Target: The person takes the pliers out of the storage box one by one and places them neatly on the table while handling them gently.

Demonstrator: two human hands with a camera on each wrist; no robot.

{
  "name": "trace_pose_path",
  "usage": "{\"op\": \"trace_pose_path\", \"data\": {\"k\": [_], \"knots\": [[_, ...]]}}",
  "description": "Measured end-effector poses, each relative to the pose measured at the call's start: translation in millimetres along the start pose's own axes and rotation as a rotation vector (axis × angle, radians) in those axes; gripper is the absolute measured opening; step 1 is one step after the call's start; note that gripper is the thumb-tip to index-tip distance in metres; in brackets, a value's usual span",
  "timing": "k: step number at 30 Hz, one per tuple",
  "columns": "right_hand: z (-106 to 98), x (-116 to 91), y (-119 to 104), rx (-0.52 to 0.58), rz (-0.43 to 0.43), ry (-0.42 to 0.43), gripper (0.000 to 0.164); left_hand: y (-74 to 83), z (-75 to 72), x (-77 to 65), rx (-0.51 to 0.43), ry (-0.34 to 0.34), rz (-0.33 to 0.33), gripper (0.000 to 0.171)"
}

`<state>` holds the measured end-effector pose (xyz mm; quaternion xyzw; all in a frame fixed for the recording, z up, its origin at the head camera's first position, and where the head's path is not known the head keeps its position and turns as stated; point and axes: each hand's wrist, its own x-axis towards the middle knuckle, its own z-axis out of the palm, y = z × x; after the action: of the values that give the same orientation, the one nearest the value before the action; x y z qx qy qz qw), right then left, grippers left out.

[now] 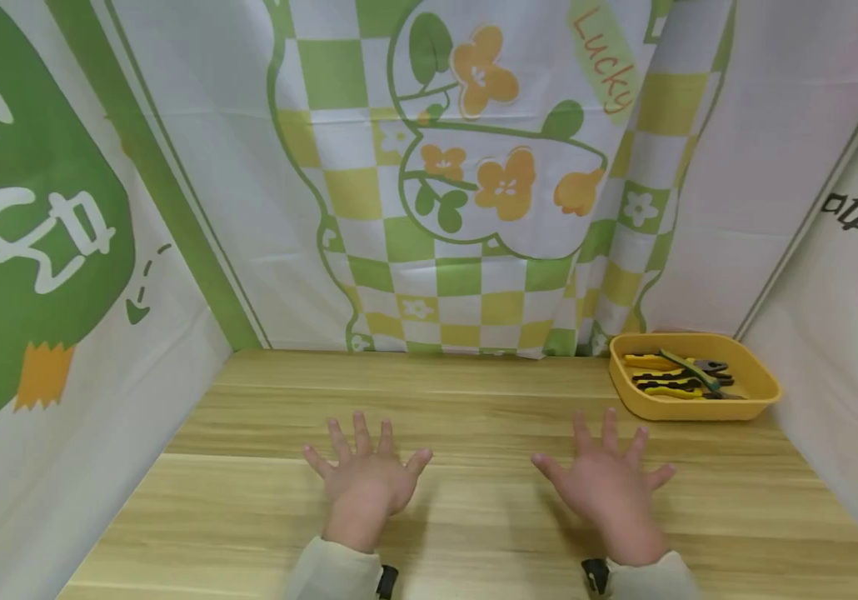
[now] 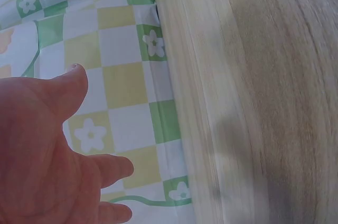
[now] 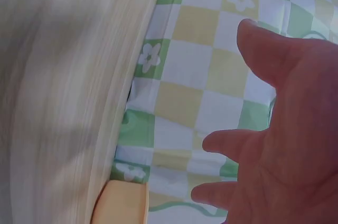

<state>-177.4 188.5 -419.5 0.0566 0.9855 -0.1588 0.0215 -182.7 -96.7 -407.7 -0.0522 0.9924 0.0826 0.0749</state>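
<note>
Both hands wide, fingers and thumbs spread, side by side over the wood-grain surface [image 1: 474,392], shadows below them. Left hand [image 1: 369,483] left of centre, thumb pointing inward; right hand [image 1: 609,483] right of centre, thumb inward too. Wrist views show the palms, thumb and some fingertips apart from anything else. Nearest item: yellow tray [image 1: 687,410], back right of the surface, beyond and to the right of the right hand, near but not touching its fingers; a corner of it also shows at the bottom of the right wrist view. In the tray, toward its left and middle: several hand tools [image 1: 672,392], yellow-and-black handles, plier-like, overlapping, exact count hard to tell; one green-handled tool [image 1: 691,369] lies slanted across the top. Light sleeves [image 1: 335,571] on both arms, dark band [image 1: 387,582] at each wrist. Behind: back cloth [image 1: 459,279], green and yellow checks, orange flowers, "Lucky" printed upper right. Left cloth [image 1: 32,208] has a big green patch with white characters; right cloth [image 1: 826,333] mostly white, dark characters.
</note>
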Motion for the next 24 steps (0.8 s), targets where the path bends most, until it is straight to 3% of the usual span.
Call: {"op": "trace_pose_path", "data": {"k": [12,20,24], "knots": [[-3.6,18.9,37.5,0.088,0.021,-0.002,0.118,-4.5,2.4,3.3,-0.005,-0.014,-0.002,0.092],[-23.5,27.2,76.7,0.272,0.021,-0.073,0.118,-9.6,1.6,4.4,-0.009,-0.027,-0.008,0.095],[-33.2,31.7,96.0,0.364,-0.015,-0.062,0.112,-12.6,1.6,5.6,-0.02,-0.027,-0.008,0.096]]}}
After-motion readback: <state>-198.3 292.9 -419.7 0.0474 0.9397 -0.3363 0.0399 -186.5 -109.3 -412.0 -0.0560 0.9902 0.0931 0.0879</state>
